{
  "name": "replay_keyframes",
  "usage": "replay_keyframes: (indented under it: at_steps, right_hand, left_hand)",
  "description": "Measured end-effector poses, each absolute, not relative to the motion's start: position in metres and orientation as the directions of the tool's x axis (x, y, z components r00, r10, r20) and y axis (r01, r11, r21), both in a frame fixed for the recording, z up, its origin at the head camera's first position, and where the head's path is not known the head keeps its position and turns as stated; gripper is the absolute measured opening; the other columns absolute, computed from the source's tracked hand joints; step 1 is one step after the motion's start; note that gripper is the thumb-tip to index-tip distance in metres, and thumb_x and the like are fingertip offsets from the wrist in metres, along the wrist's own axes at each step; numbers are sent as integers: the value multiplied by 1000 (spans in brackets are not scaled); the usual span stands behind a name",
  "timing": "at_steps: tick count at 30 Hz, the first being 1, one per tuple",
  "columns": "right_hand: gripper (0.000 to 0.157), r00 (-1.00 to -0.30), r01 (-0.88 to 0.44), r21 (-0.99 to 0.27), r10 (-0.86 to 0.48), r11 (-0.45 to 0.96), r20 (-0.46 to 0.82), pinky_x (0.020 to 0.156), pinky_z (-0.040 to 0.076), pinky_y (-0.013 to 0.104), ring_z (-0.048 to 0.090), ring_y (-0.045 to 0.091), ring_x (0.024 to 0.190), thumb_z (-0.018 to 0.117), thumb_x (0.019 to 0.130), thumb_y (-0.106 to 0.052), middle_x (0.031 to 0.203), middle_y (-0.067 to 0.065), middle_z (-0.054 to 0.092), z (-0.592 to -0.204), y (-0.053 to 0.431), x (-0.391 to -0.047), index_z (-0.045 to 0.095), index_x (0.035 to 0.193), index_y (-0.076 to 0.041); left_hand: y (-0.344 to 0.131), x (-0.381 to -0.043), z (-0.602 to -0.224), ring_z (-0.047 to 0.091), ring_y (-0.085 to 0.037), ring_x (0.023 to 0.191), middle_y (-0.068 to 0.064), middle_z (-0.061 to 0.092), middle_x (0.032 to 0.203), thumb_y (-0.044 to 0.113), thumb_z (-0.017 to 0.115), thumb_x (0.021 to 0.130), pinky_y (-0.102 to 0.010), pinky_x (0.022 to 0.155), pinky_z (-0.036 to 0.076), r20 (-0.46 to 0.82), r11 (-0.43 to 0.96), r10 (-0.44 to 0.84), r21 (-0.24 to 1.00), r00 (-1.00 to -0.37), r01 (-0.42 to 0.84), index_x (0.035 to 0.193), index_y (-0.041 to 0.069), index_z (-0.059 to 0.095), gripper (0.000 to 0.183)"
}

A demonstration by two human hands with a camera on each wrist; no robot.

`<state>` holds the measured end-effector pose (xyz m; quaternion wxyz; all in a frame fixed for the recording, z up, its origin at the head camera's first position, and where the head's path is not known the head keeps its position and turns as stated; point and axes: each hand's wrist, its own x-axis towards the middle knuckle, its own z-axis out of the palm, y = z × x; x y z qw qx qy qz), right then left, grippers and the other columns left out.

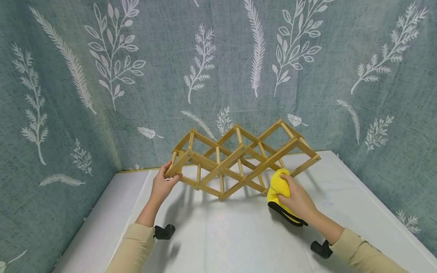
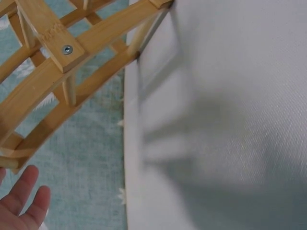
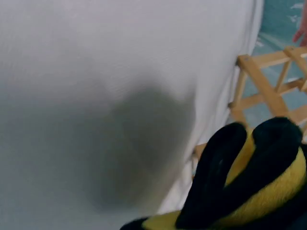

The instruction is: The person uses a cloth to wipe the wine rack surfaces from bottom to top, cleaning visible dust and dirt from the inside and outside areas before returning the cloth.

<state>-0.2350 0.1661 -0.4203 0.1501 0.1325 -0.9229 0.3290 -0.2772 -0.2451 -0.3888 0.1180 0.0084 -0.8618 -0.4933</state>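
A lattice-like folding wooden wine rack (image 1: 218,167) stretches across the middle of the head view, its right end tilted higher. Its left end is gripped by my left hand (image 1: 163,185), thumb in front and fingers behind. In the left wrist view, the fingers of that hand (image 2: 24,201) show beside the rack's end (image 2: 48,81). My right hand (image 1: 300,201) holds a bunched yellow cloth with black edging (image 1: 280,189) against the rack's lower right part. The cloth (image 3: 249,182) fills the lower right of the right wrist view and hides the right fingers.
Beneath the rack lies a white-covered table (image 1: 218,235) with shadows on it. A green fabric backdrop with white leaf prints (image 1: 157,76) rises behind and at both sides. Each wrist wears a black device, one on the left (image 1: 164,231) and one on the right (image 1: 321,249).
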Motion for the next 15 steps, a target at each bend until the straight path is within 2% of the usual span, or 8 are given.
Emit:
replay_keyframes:
  at_steps: [6,11,15]
  right_hand:
    - [58,-918,-352,-569,-154,743,366,58,43,33,56,23,73,67,78,-9,107,24,59,-420,161,-248,39,127,3]
    - [59,-899,-412,-573,-212,709,383,58,41,31,52,20,71,68,77,-10,108,21,59,-416,149,-247,41,127,2]
    - [60,-924,-374,-578,-240,725,297,58,39,29,50,17,71,67,77,-12,106,19,59,-421,144,-241,41,129,2]
  left_hand:
    - [-245,-278,-389,49,-30,113,-13,48,131,27,62,86,-37,79,45,200,528,-126,843,-972,105,143,17,32,65]
    - [-246,-277,-389,48,-32,115,-15,46,134,26,62,86,-41,82,47,203,527,-121,843,-972,110,143,15,31,66]
    - [-247,-277,-390,48,-31,116,-13,46,134,27,62,86,-43,83,46,192,522,-119,847,-974,103,143,17,31,66]
